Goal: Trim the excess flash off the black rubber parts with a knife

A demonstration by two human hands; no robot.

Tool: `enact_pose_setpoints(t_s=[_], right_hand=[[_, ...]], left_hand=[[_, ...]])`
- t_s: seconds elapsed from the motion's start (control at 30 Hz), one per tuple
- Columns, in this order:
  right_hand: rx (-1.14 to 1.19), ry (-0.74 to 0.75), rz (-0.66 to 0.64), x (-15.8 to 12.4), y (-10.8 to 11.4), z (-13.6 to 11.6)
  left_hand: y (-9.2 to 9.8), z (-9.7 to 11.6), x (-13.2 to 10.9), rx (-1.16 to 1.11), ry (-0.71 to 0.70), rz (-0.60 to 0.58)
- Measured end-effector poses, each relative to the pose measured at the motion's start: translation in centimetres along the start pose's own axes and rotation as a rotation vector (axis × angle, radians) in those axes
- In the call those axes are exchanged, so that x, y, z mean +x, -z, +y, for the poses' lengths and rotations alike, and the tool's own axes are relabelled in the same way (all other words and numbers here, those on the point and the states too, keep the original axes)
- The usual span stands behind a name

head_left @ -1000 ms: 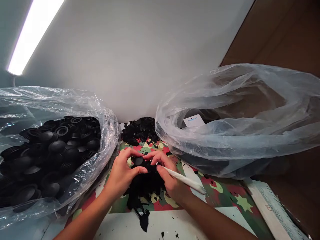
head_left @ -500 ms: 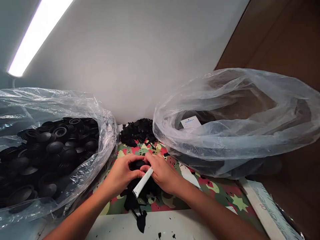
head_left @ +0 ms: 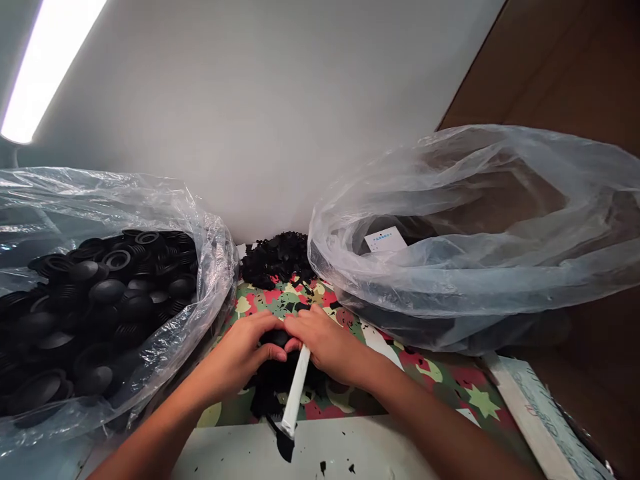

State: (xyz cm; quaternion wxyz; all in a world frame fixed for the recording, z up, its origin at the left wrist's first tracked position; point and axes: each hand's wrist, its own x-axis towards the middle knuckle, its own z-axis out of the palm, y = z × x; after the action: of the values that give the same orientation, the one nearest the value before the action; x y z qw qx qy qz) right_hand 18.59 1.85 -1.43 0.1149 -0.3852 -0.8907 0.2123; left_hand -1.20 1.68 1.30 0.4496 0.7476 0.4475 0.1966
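Slim white stick (head_left: 297, 391) has swung round, right hand (head_left: 327, 343) gripping it, left hand (head_left: 251, 343) holding an apparently rubbery black disc (head_left: 275, 337).

Left grip (head_left: 250, 348) on black part (head_left: 275, 338); right grip (head_left: 325, 341) round white stick (head_left: 296, 393); clear bag (head_left: 216, 267) of black pieces (head_left: 107, 291) at left.

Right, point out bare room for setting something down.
Best, I'd say: the patterned cover between the right forearm and pale strip, around the printed star. The white surface between the forearms has room too, despite stray scraps. Crowded: around the left hand and right hand, above black bits, and where the scrap pile sits between both bags.
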Motion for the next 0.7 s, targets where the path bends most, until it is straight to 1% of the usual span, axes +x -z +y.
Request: enact_pose_setpoints(t_s=[0.07,0.13,0.2,0.27,0.33,0.43,0.5,0.57,0.6,0.63,0.7], right_hand=[[0.069,0.025,0.015,0.0,0.1,0.2],[0.109,0.062,0.05,-0.1,0.1,0.3],[0.097,0.113,0.105,-0.2,0.0,0.4],[0.035,0.187,0.188,-0.3,-0.2,0.4],[-0.054,0.265,0.308,-0.4,-0.4,0.2],[-0.172,0.341,0.49,-0.5,-0.8,-0.6],[-0.201,0.418,0.538,-0.7,-1.1,-1.4],[-0.179,0.492,0.537,-0.8,-1.4,-2.0],[-0.157,0.493,0.541,-0.8,-1.5,-2.2],[-0.141,0.467,0.559,-0.8,-1.5,-2.2],[-0.16,0.334,0.626,-0.8,-1.3,-1.8]], left_hand=[[0.2,-0.1,0.0,-0.018,-0.056,0.02],[0.4,-0.2,0.0,-0.007,-0.083,0.067],[0.4,-0.3,0.0,-0.007,-0.077,0.127],[0.0,-0.2,0.0,-0.081,-0.053,0.175],[-0.7,-0.2,0.1,-0.244,-0.001,0.21],[-1.6,-0.1,0.4,-0.578,0.14,0.24],[-1.8,-0.2,0.7,-0.808,0.225,0.328],[-1.6,-0.5,0.9,-0.947,0.244,0.475],[-1.6,-0.6,1.0,-0.966,0.229,0.512],[-1.5,-0.7,0.9,-0.961,0.203,0.501],[-1.7,-0.9,0.8,-0.933,0.145,0.411]])
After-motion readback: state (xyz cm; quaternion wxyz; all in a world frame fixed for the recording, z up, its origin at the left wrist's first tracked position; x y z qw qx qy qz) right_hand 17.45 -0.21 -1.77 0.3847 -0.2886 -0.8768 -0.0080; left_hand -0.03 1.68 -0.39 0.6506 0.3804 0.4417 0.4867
